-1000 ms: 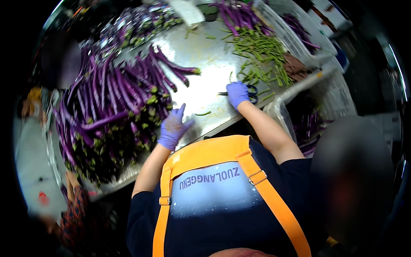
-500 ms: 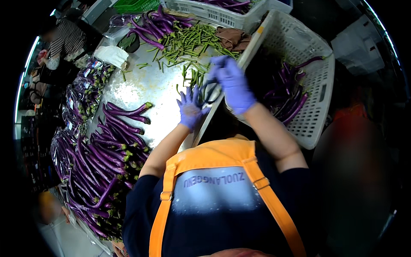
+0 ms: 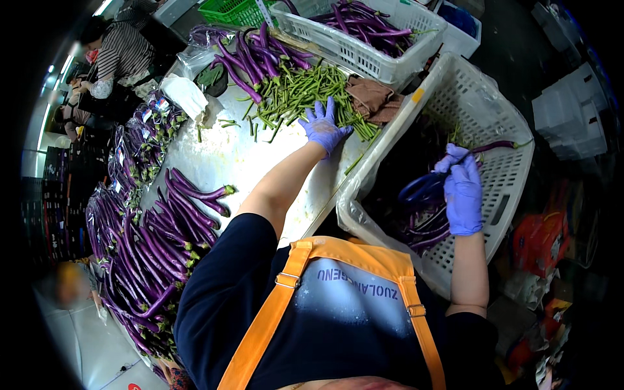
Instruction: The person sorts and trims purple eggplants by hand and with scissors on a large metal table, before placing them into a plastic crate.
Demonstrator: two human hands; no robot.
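My left hand [image 3: 323, 128], in a purple glove, lies flat with spread fingers at the near edge of a heap of cut green stems [image 3: 292, 97] on the metal table [image 3: 250, 166]. My right hand [image 3: 464, 195], also gloved, is over the white crate [image 3: 497, 195], its fingers closed. Beside its fingers hang dark blue loops that look like the handles of scissors [image 3: 419, 187]; the blades cannot be made out. Purple eggplants [image 3: 426, 237] lie in the crate below, partly in shadow. One eggplant [image 3: 499, 146] rests against the crate's far side, by my right fingertips.
Many long eggplants [image 3: 156, 253] are piled at the table's left, beside bagged ones [image 3: 144, 133]. More eggplants [image 3: 250, 58] lie beyond the stems. A brown cloth [image 3: 374, 101] sits near a second white crate [image 3: 364, 52]. Another person [image 3: 123, 52] stands at the far left.
My left hand has moved forward to the stem heap. My right hand has swung right, from above the table edge to over the crate, with the scissors-like tool. The view has shifted.
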